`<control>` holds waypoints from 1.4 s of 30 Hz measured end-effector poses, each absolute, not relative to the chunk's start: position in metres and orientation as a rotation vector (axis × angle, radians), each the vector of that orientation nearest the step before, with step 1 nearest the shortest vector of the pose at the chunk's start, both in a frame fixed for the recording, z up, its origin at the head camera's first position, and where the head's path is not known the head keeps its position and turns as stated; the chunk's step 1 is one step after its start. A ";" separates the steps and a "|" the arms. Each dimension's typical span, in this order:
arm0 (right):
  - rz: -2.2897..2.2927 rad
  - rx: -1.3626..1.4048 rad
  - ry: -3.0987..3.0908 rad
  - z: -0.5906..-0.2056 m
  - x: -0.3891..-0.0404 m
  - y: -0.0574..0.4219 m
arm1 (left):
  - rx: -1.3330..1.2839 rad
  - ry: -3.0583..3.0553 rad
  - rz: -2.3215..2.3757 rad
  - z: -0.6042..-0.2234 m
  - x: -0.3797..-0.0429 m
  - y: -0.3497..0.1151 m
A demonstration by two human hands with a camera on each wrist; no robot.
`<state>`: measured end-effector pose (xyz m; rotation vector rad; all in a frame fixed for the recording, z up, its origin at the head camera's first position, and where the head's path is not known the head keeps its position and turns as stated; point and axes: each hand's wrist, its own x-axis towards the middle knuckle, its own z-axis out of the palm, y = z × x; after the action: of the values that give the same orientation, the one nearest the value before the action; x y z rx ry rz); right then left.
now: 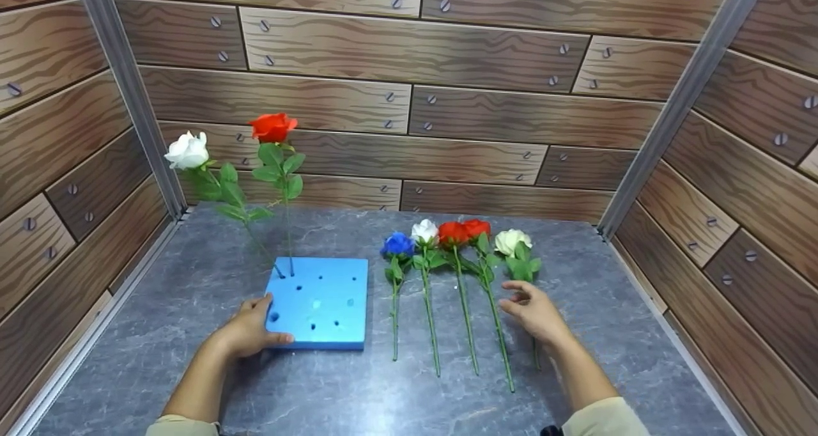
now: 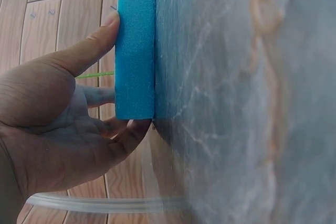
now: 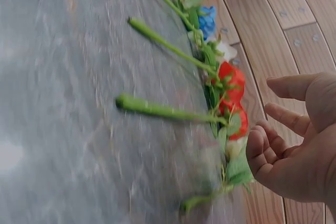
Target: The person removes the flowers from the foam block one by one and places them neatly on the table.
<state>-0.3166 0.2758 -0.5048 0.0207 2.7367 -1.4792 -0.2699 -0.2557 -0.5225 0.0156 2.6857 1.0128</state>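
My left hand holds the left side of a blue foam block with several holes in its top. In the left wrist view, the thumb lies on one face and fingers reach around the edge. A white rose, leaning left, and a red rose stand in the block's back left holes. Over the stem of a cream rose hovers my right hand, its fingers loosely bent and holding nothing. It partly hides that stem.
Left of the cream rose, two red roses, a white rose and a blue rose lie in a row on the grey marbled table. Wood-patterned walls with metal corner posts enclose the table's back and sides.
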 end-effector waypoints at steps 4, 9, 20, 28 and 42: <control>-1.574 -0.023 2.661 -0.503 -0.318 0.259 | 0.009 2.686 1.024 -0.523 -0.270 -0.256; -1.645 -0.057 2.596 -0.501 -0.319 0.240 | -0.001 2.684 1.035 -0.523 -0.270 -0.255; -1.695 -0.207 2.568 -0.495 -0.322 0.196 | -0.008 2.685 1.070 -0.520 -0.271 -0.254; -1.707 -0.323 2.529 -0.501 -0.324 0.164 | -0.001 2.679 1.073 -0.523 -0.268 -0.257; -1.788 -0.475 2.352 -0.486 -0.337 0.113 | -0.020 2.692 1.064 -0.525 -0.268 -0.255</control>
<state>-0.3374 0.1134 -0.4856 -0.4753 2.3522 -1.7876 -0.2684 -0.2546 -0.5247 -0.0205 2.6918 1.0639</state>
